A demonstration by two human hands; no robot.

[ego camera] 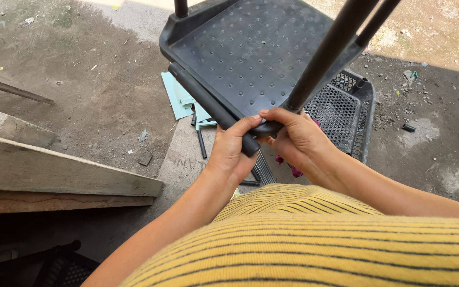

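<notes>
A black plastic shelf tray (251, 48) with a studded surface is held up in front of me, tilted. Black tubes stand out of its corners, one thick tube (330, 53) rising to the upper right. My left hand (232, 151) is wrapped around the near end of a black tube (208, 103) lying along the tray's front edge. My right hand (296, 135) grips the tray's near corner at the base of the thick tube. My yellow striped shirt fills the bottom of the view.
A second black mesh tray (346, 106) lies on the dirt ground behind my right hand. Pale green sheets (179, 98) and loose black tubes (201, 143) lie below the held tray. Wooden planks (54, 175) sit at the left. A black crate (62, 268) is at the bottom left.
</notes>
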